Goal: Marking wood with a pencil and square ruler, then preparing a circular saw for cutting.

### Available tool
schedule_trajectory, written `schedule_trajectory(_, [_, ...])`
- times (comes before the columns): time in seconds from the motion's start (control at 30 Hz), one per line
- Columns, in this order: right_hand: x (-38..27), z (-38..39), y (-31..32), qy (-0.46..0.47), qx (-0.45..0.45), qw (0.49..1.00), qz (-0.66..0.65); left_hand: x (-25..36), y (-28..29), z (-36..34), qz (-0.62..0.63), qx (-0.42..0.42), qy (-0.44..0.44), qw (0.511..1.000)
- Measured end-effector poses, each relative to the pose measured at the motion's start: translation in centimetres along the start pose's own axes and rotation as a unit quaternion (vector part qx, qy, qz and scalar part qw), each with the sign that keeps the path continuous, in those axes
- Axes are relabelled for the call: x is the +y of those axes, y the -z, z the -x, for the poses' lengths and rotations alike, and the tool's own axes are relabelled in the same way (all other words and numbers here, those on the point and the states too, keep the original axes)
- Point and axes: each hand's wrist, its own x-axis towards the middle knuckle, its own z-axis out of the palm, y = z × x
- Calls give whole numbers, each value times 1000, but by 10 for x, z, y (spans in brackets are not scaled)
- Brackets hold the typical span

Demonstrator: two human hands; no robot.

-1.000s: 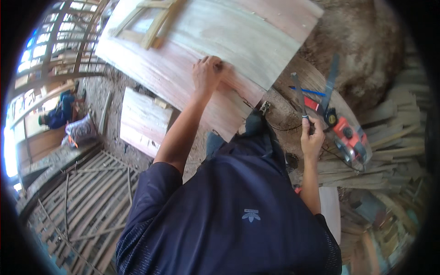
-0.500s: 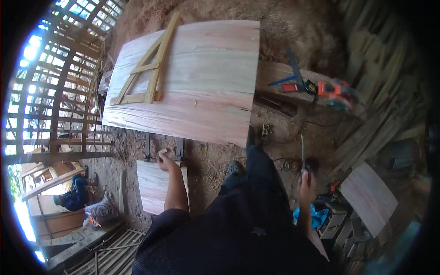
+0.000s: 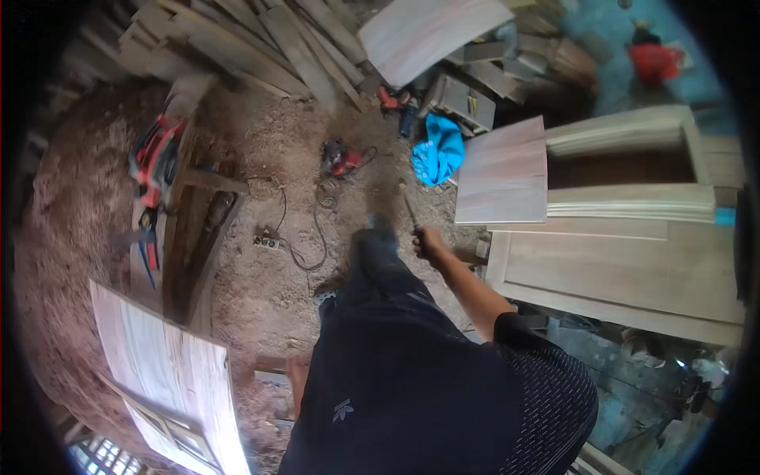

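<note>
My right hand (image 3: 428,242) is closed round the dark handle of a tool with a long, narrow blade (image 3: 410,207). The blade points up and away from me over the dirt floor; whether it is a saw or a knife I cannot make out. Low in the view, my left hand (image 3: 296,375) shows only in part beside my dark shirt. Its fingers are blurred, and a flat pale strip (image 3: 271,378) lies next to it. To the left is a wide pale wooden panel (image 3: 170,356) with a wooden frame (image 3: 170,431) on it.
A red power tool (image 3: 158,162) rests on a wooden beam at left. On the floor are a corded red tool (image 3: 342,160), a socket strip (image 3: 269,242) and cable. A blue cloth (image 3: 440,150), a pale board (image 3: 507,178) and door panels (image 3: 617,269) stand at right.
My view has swung to the right, bringing the door panels into sight. The right hand still grips the bladed tool. The left hand, earlier holding a small wooden piece, is now mostly hidden.
</note>
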Motion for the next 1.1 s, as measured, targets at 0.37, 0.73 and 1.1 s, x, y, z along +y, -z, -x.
schedule_trajectory(0.37, [-254, -296, 278, 288, 252, 910, 158, 204, -162, 41, -58, 149, -12, 987])
schedule_trajectory(0.73, [-417, -778, 525, 148, 345, 719, 585, 269, -517, 55, -337, 1, 6, 941])
schedule_trajectory(1.1, [-454, -765, 410, 450, 416, 606, 507, 184, -512, 127, -205, 123, 73, 968])
